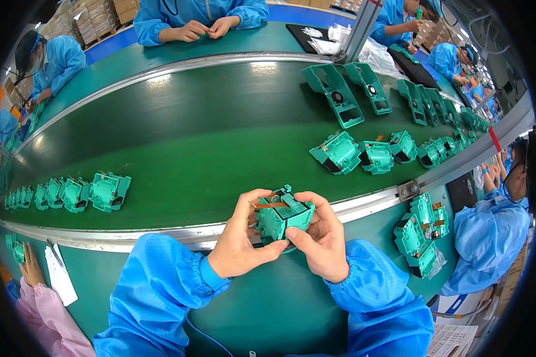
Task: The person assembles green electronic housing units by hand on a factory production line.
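Between my two hands is a green plastic housing (274, 221) with an orange flat ribbon cable across its top. My left hand (239, 241) grips its left side, thumb along the lower edge. Around the right side curl the fingers of my right hand (323, 238), its thumb pressed on the front face. The housing is held above the near metal rail of the green conveyor belt (178, 143). A blue cuff band circles my left wrist.
Green housings (110, 191) line the belt at left; more housings (337, 153) and long green shells (335, 95) stand at right. Several housings (417, 238) sit on the bench at right. A paper (61, 276) lies left, near a co-worker's hand (32, 266). Other people work across the belt.
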Demonstrator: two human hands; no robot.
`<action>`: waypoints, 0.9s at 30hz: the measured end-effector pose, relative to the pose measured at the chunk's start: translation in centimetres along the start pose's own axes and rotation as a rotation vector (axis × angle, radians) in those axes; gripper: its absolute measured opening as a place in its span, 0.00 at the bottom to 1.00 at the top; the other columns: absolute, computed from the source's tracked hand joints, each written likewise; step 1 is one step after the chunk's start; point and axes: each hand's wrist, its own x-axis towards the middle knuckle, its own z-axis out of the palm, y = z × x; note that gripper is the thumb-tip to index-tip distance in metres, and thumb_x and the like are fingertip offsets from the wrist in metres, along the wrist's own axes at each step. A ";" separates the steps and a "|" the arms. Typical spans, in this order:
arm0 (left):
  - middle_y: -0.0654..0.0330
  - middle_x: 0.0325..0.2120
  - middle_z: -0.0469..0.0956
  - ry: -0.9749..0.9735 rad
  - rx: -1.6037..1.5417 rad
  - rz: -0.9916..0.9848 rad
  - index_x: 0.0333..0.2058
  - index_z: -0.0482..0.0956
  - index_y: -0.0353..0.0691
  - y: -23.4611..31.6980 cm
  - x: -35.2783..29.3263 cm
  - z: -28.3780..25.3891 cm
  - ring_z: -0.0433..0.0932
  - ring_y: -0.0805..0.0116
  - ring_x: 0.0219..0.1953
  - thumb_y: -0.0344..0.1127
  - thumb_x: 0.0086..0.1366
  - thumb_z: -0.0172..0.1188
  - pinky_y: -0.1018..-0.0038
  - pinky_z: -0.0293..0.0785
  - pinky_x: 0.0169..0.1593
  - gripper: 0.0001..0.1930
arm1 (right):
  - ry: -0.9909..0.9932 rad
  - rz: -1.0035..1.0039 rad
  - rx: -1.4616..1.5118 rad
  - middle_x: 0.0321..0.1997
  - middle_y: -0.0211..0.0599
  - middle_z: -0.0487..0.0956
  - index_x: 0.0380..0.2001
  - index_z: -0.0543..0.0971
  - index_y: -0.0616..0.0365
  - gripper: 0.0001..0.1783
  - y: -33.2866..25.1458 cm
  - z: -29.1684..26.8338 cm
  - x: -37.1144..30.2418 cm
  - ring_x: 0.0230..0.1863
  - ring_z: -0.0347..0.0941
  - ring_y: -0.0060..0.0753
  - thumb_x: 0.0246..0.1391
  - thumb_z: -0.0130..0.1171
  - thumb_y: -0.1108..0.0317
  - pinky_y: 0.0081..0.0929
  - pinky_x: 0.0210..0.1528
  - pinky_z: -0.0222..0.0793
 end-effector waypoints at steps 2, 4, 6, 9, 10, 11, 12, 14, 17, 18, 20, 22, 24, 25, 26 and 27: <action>0.52 0.47 0.63 -0.001 -0.018 -0.015 0.53 0.51 0.42 -0.1 0.1 -0.1 0.65 0.62 0.48 0.30 0.45 0.63 0.63 0.67 0.49 0.37 | -0.014 0.012 0.000 0.40 0.35 0.73 0.51 0.59 0.61 0.26 0.2 -0.2 0.2 0.41 0.69 0.21 0.48 0.53 0.80 0.19 0.41 0.68; 0.52 0.47 0.63 -0.013 -0.023 -0.010 0.53 0.51 0.42 0.0 -0.4 -0.5 0.65 0.62 0.49 0.30 0.46 0.63 0.62 0.66 0.49 0.37 | -0.018 -0.007 0.006 0.40 0.35 0.72 0.51 0.59 0.61 0.26 0.5 0.5 -0.1 0.40 0.69 0.21 0.48 0.53 0.80 0.19 0.41 0.68; 0.52 0.48 0.63 -0.017 -0.019 0.000 0.53 0.51 0.42 -0.2 -0.6 -1.0 0.64 0.62 0.49 0.29 0.46 0.63 0.62 0.66 0.49 0.37 | -0.020 -0.014 0.012 0.40 0.35 0.72 0.50 0.59 0.60 0.26 0.9 0.8 -0.1 0.40 0.69 0.21 0.48 0.53 0.81 0.19 0.41 0.68; 0.52 0.48 0.63 -0.015 -0.026 0.000 0.53 0.51 0.42 -0.5 -0.6 -1.4 0.64 0.62 0.49 0.29 0.45 0.63 0.62 0.66 0.49 0.38 | -0.024 0.004 0.018 0.39 0.34 0.72 0.50 0.59 0.60 0.25 1.3 0.9 0.1 0.40 0.69 0.20 0.48 0.53 0.81 0.19 0.40 0.68; 0.52 0.48 0.63 -0.014 -0.027 -0.002 0.53 0.51 0.42 -0.6 -0.6 -1.4 0.64 0.62 0.49 0.29 0.45 0.63 0.62 0.66 0.49 0.38 | -0.026 0.007 0.007 0.39 0.34 0.72 0.49 0.60 0.60 0.25 1.3 0.9 0.2 0.40 0.69 0.20 0.47 0.53 0.81 0.19 0.40 0.67; 0.51 0.48 0.63 -0.015 -0.016 0.005 0.53 0.51 0.42 -0.5 -0.5 -1.4 0.64 0.62 0.49 0.29 0.45 0.63 0.62 0.66 0.49 0.38 | -0.028 0.009 -0.005 0.38 0.33 0.72 0.49 0.60 0.60 0.25 1.2 0.9 0.3 0.39 0.69 0.19 0.47 0.53 0.81 0.18 0.40 0.67; 0.51 0.47 0.63 -0.016 -0.006 0.011 0.53 0.51 0.42 -0.5 -0.5 -1.4 0.64 0.61 0.50 0.28 0.45 0.63 0.62 0.66 0.49 0.38 | -0.027 0.011 -0.004 0.38 0.33 0.72 0.49 0.60 0.60 0.25 1.2 0.9 0.3 0.39 0.69 0.19 0.47 0.53 0.81 0.18 0.40 0.67; 0.51 0.47 0.63 -0.017 -0.005 0.011 0.53 0.51 0.42 -0.3 -0.5 -1.2 0.64 0.62 0.49 0.28 0.45 0.64 0.62 0.66 0.49 0.38 | -0.024 0.009 -0.041 0.38 0.33 0.72 0.49 0.60 0.59 0.25 1.0 0.8 0.2 0.39 0.69 0.18 0.47 0.53 0.81 0.18 0.40 0.66; 0.51 0.47 0.63 -0.019 0.001 0.005 0.53 0.51 0.42 0.0 -0.5 -0.9 0.65 0.62 0.49 0.28 0.44 0.64 0.62 0.67 0.49 0.38 | -0.012 0.002 -0.069 0.37 0.32 0.73 0.48 0.60 0.58 0.25 0.7 0.8 0.1 0.38 0.69 0.17 0.46 0.53 0.81 0.17 0.39 0.65; 0.51 0.47 0.63 -0.023 0.004 0.001 0.53 0.51 0.43 0.0 -0.5 -0.9 0.65 0.62 0.49 0.28 0.44 0.64 0.62 0.67 0.49 0.38 | -0.011 0.002 -0.069 0.37 0.32 0.73 0.48 0.60 0.58 0.25 0.6 0.8 0.0 0.38 0.69 0.17 0.46 0.53 0.81 0.17 0.39 0.65; 0.51 0.47 0.63 -0.026 0.015 0.007 0.53 0.51 0.43 0.1 -0.4 -0.8 0.65 0.62 0.49 0.28 0.44 0.64 0.62 0.67 0.49 0.38 | 0.001 -0.002 -0.085 0.36 0.31 0.73 0.48 0.60 0.58 0.25 0.5 0.8 -0.1 0.38 0.69 0.17 0.46 0.54 0.81 0.17 0.39 0.65; 0.52 0.47 0.63 -0.027 0.027 0.012 0.52 0.51 0.43 0.1 -0.4 -0.8 0.65 0.62 0.49 0.28 0.44 0.64 0.62 0.67 0.49 0.38 | 0.004 -0.002 -0.092 0.36 0.31 0.73 0.48 0.60 0.58 0.25 0.5 0.8 -0.1 0.37 0.69 0.17 0.46 0.54 0.81 0.17 0.39 0.65; 0.52 0.46 0.63 -0.027 0.030 0.011 0.52 0.51 0.43 0.2 -0.4 -0.8 0.65 0.62 0.49 0.28 0.44 0.63 0.63 0.68 0.48 0.38 | 0.006 -0.003 -0.099 0.36 0.31 0.73 0.48 0.60 0.58 0.25 0.4 0.9 -0.2 0.37 0.69 0.17 0.46 0.54 0.81 0.17 0.39 0.65; 0.52 0.46 0.63 -0.028 0.031 0.010 0.52 0.51 0.43 0.1 -0.4 -0.9 0.65 0.62 0.49 0.28 0.44 0.63 0.63 0.68 0.48 0.38 | 0.005 0.008 -0.091 0.36 0.31 0.73 0.48 0.60 0.58 0.25 0.4 0.9 -0.1 0.37 0.69 0.17 0.46 0.54 0.81 0.17 0.38 0.65; 0.52 0.46 0.63 -0.030 0.023 0.005 0.53 0.51 0.43 0.0 -0.3 -1.0 0.65 0.62 0.49 0.28 0.44 0.63 0.63 0.68 0.48 0.38 | 0.005 0.019 -0.084 0.36 0.31 0.73 0.48 0.60 0.58 0.25 0.5 1.0 -0.1 0.37 0.69 0.16 0.46 0.53 0.81 0.17 0.38 0.65; 0.52 0.46 0.63 -0.032 0.016 -0.001 0.53 0.51 0.43 0.0 -0.3 -1.1 0.65 0.62 0.49 0.28 0.45 0.63 0.63 0.68 0.48 0.38 | 0.005 0.019 -0.084 0.36 0.31 0.73 0.48 0.60 0.58 0.25 0.5 1.0 -0.1 0.37 0.69 0.16 0.46 0.53 0.81 0.17 0.38 0.65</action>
